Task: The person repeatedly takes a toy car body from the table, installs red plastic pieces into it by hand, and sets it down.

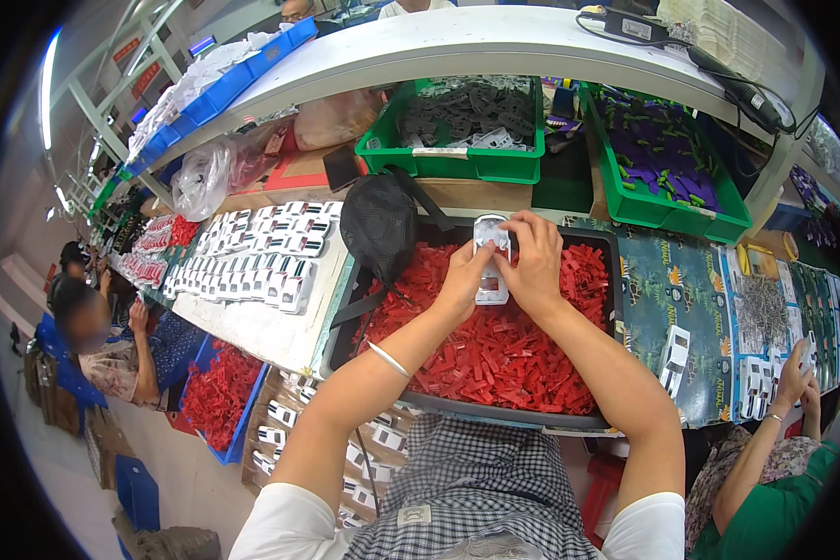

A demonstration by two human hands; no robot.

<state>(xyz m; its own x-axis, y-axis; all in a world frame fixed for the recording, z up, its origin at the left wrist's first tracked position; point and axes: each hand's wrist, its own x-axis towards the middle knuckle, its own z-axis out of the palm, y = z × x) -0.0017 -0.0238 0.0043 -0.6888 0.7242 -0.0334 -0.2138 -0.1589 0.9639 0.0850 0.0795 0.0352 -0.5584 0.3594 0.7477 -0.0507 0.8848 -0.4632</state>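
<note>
A white plastic toy car body (491,295) is held upright in front of me, above a black tray (476,411) heaped with small red plastic parts (495,364). My left hand (464,276) grips its left side, fingers closed on it. On the other side my right hand (535,261) curls over the shell, with fingertips and thumb pressed at its middle. What the fingertips press on is hidden. A black mesh bag or cap (379,227) lies over the tray's far left corner.
Rows of white car bodies (252,271) stand on the left. Green bins with grey parts (467,163) and purple-green parts (658,154) sit beneath a white shelf (495,47). A single car body (674,359) lies at right. Co-workers sit left and right; a blue bin (243,425) stands lower left.
</note>
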